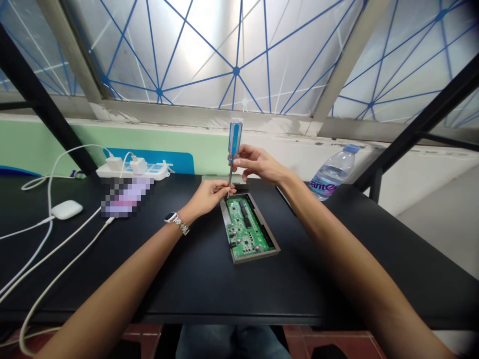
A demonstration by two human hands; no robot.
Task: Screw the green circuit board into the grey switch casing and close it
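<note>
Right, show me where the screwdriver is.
In the head view, the blue-handled screwdriver stands almost upright over the far end of the circuit board, gripped by the right hand with the left hand at its shaft.

At your 10 o'clock, a pixelated object (127,197) cannot be identified. At 12 o'clock, your left hand (209,197) hides the tip of the screwdriver (235,138). Any markings on the circuit board (245,229) are too small to read.
</note>
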